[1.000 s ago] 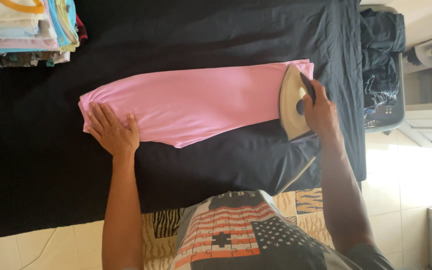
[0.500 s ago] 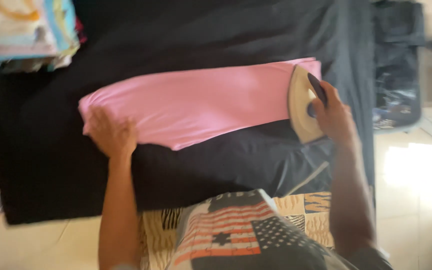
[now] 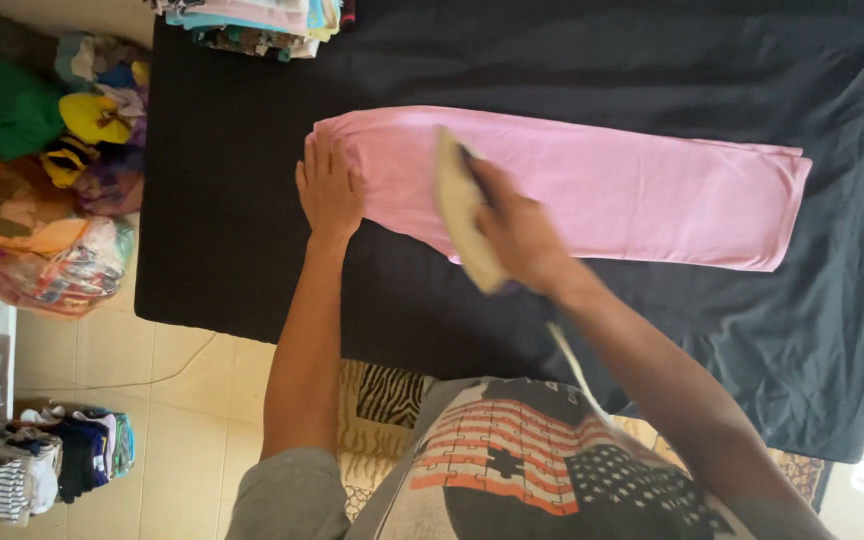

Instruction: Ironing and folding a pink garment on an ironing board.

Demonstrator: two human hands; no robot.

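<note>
A: Where's the pink garment (image 3: 602,185)?

B: Flat on the black cloth (image 3: 232,200), long axis left-right. My right hand (image 3: 522,235) clenches the iron (image 3: 462,205), nose pointing away from me; left hand (image 3: 327,185) lies released, pressing the garment's left end.

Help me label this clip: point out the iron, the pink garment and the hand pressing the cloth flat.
iron (image 3: 460,205), head view, on its pale side.
pink garment (image 3: 632,185), head view, on the middle of the cloth.
left hand (image 3: 327,190), head view, on the back of the hand, flat on the garment's end.
</note>
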